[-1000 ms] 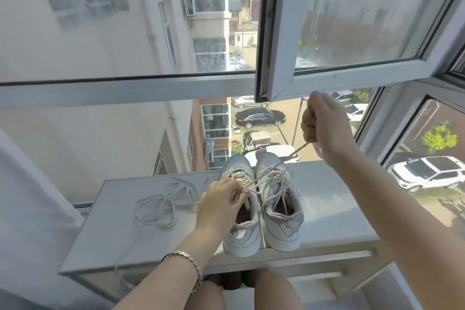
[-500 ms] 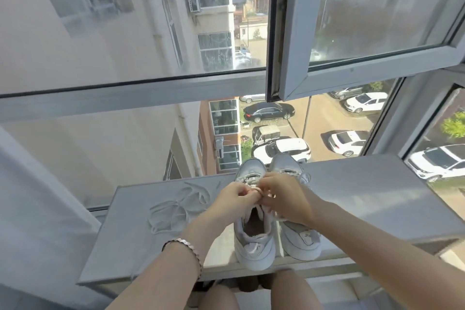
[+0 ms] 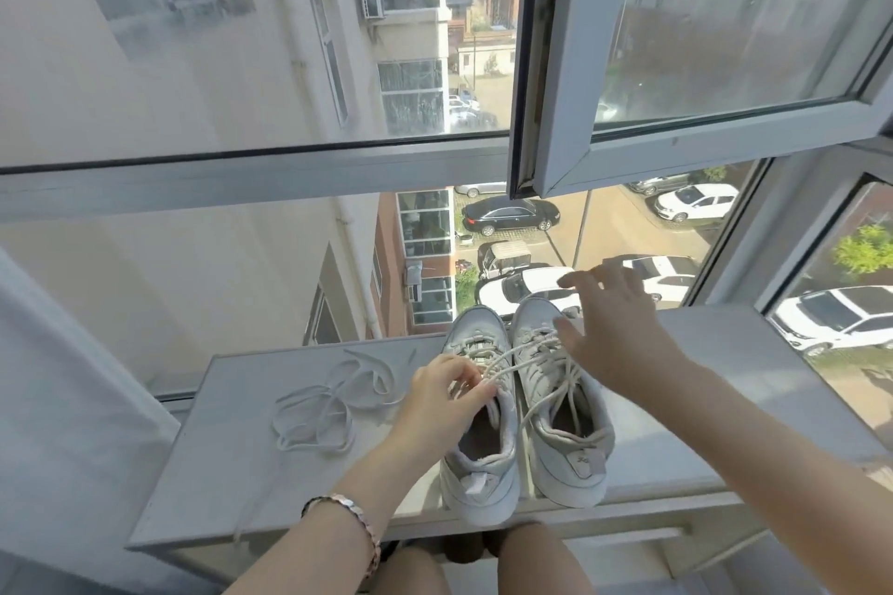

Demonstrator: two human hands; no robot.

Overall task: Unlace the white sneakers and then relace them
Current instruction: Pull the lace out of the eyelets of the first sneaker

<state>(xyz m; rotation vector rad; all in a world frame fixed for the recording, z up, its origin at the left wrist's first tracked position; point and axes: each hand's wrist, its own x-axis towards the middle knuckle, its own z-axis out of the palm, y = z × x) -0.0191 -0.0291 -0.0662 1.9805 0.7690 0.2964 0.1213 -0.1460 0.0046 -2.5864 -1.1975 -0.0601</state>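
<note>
Pinching a lace [image 3: 507, 365] over the left sneaker [image 3: 483, 464] in my left grip [image 3: 447, 394]; right grip [image 3: 613, 329] spread, empty. One loose lace [image 3: 314, 420] lies near the worktop [image 3: 232, 473] left edge; relacing judged outstanding.

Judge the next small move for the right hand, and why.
Probably bring the open right hand down to grip the lace that the left hand pinches over the left sneaker; it lies slack toward the right sneaker, and the right hand holds nothing.

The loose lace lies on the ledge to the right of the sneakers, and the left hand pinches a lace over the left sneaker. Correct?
The head view shows the loose lace on the ledge to the left of the sneakers, not the right. The left hand does pinch a lace over the left sneaker.
</note>
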